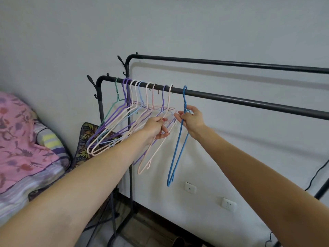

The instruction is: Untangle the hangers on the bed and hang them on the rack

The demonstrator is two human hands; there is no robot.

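A black clothes rack has a near rail (231, 99) and a higher far rail (231, 62). Several thin hangers in green, purple, pink and pale blue (114, 120) hang bunched at the left end of the near rail. A blue hanger (178, 148) hangs alone to their right, hooked on the rail. My right hand (191, 118) pinches the blue hanger just below its neck. My left hand (156, 127) is closed on the arm of a pink hanger (156, 154) at the right side of the bunch.
The bed with a pink floral cover (21, 139) and a striped pillow (51, 141) lies at the left. A leaf-print cushion (85, 139) leans by the rack's post. Two wall sockets (190, 188) sit low on the wall; a black cable (316, 173) hangs at the right.
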